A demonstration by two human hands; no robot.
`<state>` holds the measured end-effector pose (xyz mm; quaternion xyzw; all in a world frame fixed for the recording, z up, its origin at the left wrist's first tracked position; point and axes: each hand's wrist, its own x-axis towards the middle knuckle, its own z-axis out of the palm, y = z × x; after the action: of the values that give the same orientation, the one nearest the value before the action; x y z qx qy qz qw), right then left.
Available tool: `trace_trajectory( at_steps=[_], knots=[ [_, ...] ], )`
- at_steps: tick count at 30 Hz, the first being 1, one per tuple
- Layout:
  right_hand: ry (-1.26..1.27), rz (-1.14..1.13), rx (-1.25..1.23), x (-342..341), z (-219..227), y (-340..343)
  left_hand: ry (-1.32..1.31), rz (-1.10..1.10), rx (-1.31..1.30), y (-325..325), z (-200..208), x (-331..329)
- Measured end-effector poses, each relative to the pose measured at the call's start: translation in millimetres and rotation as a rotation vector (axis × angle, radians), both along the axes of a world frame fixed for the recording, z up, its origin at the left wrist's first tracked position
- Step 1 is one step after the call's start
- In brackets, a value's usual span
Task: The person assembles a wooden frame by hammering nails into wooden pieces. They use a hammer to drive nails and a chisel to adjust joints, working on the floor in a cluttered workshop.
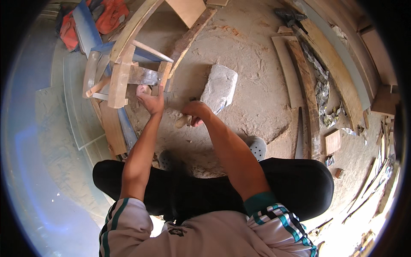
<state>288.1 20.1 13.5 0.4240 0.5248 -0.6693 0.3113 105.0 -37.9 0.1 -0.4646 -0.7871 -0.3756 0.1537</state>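
Note:
My left hand (150,100) is closed at the near edge of a wide, shiny metal scraper blade (144,76). The blade lies across a wooden frame (117,83) with pale rails, to the left of centre. My right hand (198,112) is wrapped round a wooden handle (183,121), whose butt sticks out to the lower left. Just beyond that wrist is a flat slab coated in white paste (220,88), with a bluish edge showing. My wrist hides whether the handle joins this slab.
Planks (306,92) and crumpled plastic (323,92) lie along the right. A long curved board (192,38) extends beyond the frame. Left of it are a glass sheet (79,107) and orange cloth (113,17). Grey clogs (257,147) stand on the dusty floor (252,55).

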Motion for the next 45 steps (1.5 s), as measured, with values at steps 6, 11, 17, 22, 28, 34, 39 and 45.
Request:
trace_trajectory(
  at_steps=[6, 11, 17, 22, 28, 34, 39, 45],
  knots=[
    [0.005, 0.162, 0.828, -19.9, 19.3, 7.3, -0.373, -0.181, 0.116, 8.5, 7.2, -43.2],
    [0.23, 0.033, 0.995, -55.6, 5.7, 48.7, -0.721, -0.362, -0.087, 6.2, 23.7, -51.2],
    [0.607, -0.014, 1.337, -102.0, -15.0, 49.8, -0.893, -0.398, -0.229, 4.1, 0.3, -85.6],
    [0.511, -0.098, 1.316, -108.7, -15.6, 41.7, -0.944, -0.361, -0.254, 4.1, 16.9, -74.6],
    [0.539, -0.075, 1.4, -109.0, -21.1, 39.9, -0.867, -0.322, -0.335, 5.2, 28.0, -73.9],
    [0.54, -0.187, 1.391, -110.0, -19.9, 33.2, -0.914, -0.342, -0.24, 7.1, 37.2, -64.3],
    [0.524, -0.144, 1.301, -113.0, -22.3, 35.9, -0.904, -0.367, -0.199, 9.1, 20.6, -68.1],
    [0.556, -0.138, 1.262, -118.2, -31.0, 32.8, -0.99, -0.426, -0.22, 9.3, -18.4, -91.4]
  ],
)
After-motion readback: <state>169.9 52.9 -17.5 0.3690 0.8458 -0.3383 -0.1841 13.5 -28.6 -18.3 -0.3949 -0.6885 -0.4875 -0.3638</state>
